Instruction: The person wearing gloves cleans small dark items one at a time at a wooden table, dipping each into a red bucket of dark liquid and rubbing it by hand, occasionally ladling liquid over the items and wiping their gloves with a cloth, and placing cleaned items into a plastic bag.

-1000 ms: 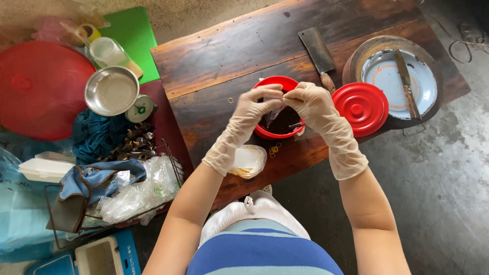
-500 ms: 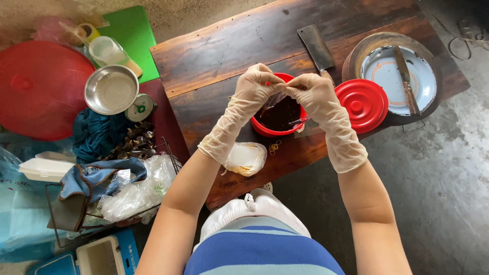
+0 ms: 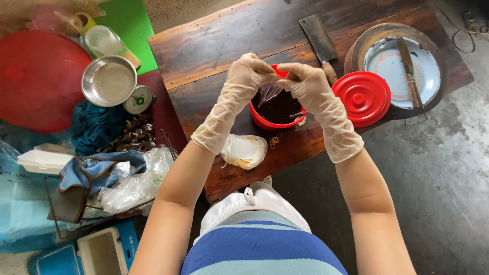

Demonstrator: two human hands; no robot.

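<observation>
Both my gloved hands meet just above centre frame, and between them I pinch the mouth of a small clear plastic bag (image 3: 268,91) with something dark in it. My left hand (image 3: 244,76) grips one side of the neck with thumb and fingers closed on the film; my right hand (image 3: 305,84) is closed on the other side, so the bag hangs pulled taut between them. I hold it right over the red bowl (image 3: 265,119) of dark filling, so that anything that drips falls back in, not onto the dark wooden table (image 3: 214,46). The bowl's red lid (image 3: 362,98) lies just to its right, set off and close by. Above it, toward the upper middle of the frame, a cleaver (image 3: 320,40) rests flat with its handle toward me. At upper right a white enamel plate (image 3: 392,63) carries a knife (image 3: 409,71) across it. Near the table's lower edge, below my left wrist, sits a filled plastic bag (image 3: 244,151), with a few rubber bands (image 3: 275,140) just beside it, handy for tying. At far left a steel bowl (image 3: 109,80) sits off the table.
</observation>
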